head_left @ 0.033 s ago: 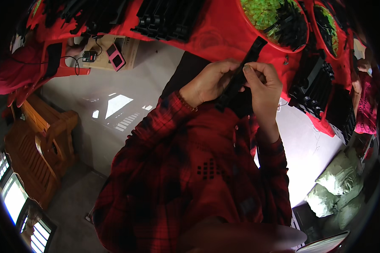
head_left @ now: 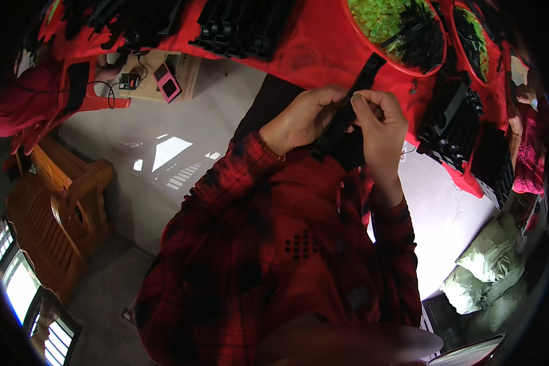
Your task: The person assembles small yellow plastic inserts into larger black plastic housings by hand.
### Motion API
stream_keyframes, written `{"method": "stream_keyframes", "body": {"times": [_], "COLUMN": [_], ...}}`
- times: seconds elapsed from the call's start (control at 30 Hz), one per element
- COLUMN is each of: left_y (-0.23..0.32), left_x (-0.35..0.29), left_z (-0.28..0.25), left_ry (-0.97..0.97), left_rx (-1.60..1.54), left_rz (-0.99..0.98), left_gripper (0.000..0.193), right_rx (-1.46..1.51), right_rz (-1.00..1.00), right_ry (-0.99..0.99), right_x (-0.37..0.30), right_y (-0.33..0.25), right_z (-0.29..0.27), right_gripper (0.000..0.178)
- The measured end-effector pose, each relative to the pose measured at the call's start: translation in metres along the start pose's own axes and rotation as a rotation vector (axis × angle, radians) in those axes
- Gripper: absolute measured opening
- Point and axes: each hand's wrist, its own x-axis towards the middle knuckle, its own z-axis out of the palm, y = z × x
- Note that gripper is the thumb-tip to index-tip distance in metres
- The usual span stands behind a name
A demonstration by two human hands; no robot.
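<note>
A long, narrow, black, plastic-looking strip (head_left: 344,114) is held between the left hand (head_left: 308,116) and the right hand (head_left: 383,125), slanting from upper right to lower left, both ends jutting past the grip.

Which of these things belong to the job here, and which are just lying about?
Likely the job: black strip between left hand and right hand; piled black strips; small green pieces.

Probably just lying about: pink device; wooden seat; pale bags.
</note>
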Motion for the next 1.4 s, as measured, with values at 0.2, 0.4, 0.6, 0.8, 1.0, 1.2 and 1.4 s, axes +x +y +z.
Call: {"method": "stream_keyframes", "body": {"times": [0.2,0.4,0.6,0.8,1.0,1.2,1.4], "left_y": [-0.001,-0.004,0.009,-0.005,-0.009,-0.008,-0.018], "left_x": [0.0,-0.001,-0.013,-0.012,-0.02,-0.024,-0.015], "left_z": [-0.002,0.001,0.023,0.022,0.009,0.003,0.0], "left_ry": [-0.045,-0.034,-0.021,0.016,0.131,0.194,0.226], "left_rx": [-0.039,0.031,0.058,0.341,0.444,0.393,0.349], "left_rz": [-0.006,0.056,-0.047,0.082,0.094,0.031,0.058], "left_gripper": [0.025,0.022,0.029,0.041,0.044,0.046,0.023], "right_rx": [-0.18,-0.388,-0.596,-0.506,-0.514,-0.591,-0.562], "right_rz": [-0.056,-0.219,-0.303,-0.162,-0.119,-0.134,-0.09], "right_ry": [0.059,0.144,0.194,0.199,0.145,0.104,0.099], "right_x": [-0.004,-0.004,-0.004,-0.005,0.002,0.006,0.005], "right_y": [0.001,0.017,0.01,0.011,0.035,0.04,0.039], "right_z": [0.004,0.004,0.004,0.006,0.008,0.011,0.011], "right_gripper": [0.005,0.009,0.006,0.005,0.007,0.007,0.007]}}
